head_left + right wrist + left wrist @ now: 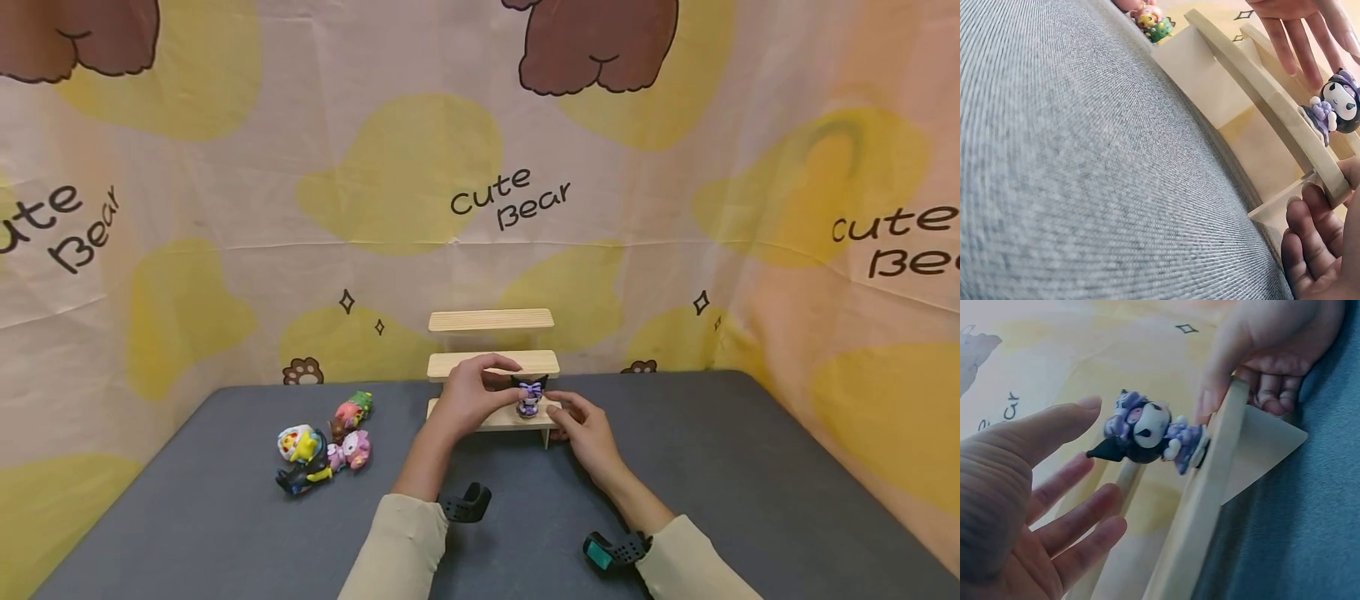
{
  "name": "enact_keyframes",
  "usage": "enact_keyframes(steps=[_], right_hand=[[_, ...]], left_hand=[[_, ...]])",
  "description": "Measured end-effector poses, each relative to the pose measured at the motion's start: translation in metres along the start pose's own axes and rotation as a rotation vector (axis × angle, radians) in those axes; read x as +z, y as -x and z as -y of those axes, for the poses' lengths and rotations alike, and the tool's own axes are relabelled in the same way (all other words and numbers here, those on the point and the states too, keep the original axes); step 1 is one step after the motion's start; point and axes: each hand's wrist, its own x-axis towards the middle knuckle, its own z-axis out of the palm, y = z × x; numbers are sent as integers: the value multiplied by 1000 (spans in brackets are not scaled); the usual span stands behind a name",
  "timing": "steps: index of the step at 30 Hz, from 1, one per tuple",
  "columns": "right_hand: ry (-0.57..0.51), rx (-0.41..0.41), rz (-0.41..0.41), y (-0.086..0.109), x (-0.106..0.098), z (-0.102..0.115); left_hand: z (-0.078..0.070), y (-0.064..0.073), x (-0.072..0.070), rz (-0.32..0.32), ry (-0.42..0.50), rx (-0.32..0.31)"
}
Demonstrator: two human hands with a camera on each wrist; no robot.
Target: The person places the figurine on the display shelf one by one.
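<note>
A small purple, black and white figurine [1150, 431] stands on the lowest step of a pale wooden tiered shelf [491, 363]. In the left wrist view my left hand [1029, 487] is beside the figurine's head, thumb and fingers spread, with a gap between them and the figurine. My right hand [592, 436] grips the right end of the lowest step, thumb on top and fingers curled beneath, as the right wrist view shows. The figurine's face points toward the front of the shelf.
Several colourful figurines lie in a cluster on the grey tabletop [247, 533] to the left, among them a pink one [356, 448] and a dark-clothed one [300, 471]. Behind the shelf hangs a printed cloth [405, 175], which also lines both sides.
</note>
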Motion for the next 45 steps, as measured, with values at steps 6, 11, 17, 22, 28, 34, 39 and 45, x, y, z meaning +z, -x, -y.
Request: enact_keyframes(steps=[6, 11, 17, 22, 28, 34, 39, 45], right_hand=[[10, 8, -8, 0, 0, 0], [14, 9, -12, 1, 1, 1], [11, 0, -10, 0, 2, 1], [3, -10, -6, 0, 2, 1], [19, -8, -9, 1, 1, 1], [25, -12, -15, 1, 1, 0], [25, -14, -13, 0, 1, -2], [28, -14, -10, 0, 1, -2]], left_hand=[[-1, 1, -12, -10, -27, -10], [1, 2, -24, -30, -40, -32], [4, 3, -41, -84, -32, -31], [5, 5, -51, -115, -49, -23], [9, 8, -63, -136, -17, -29], [18, 12, -81, -190, -35, -68], [30, 16, -95, -244, -48, -109], [42, 20, -104, -287, -34, -122]])
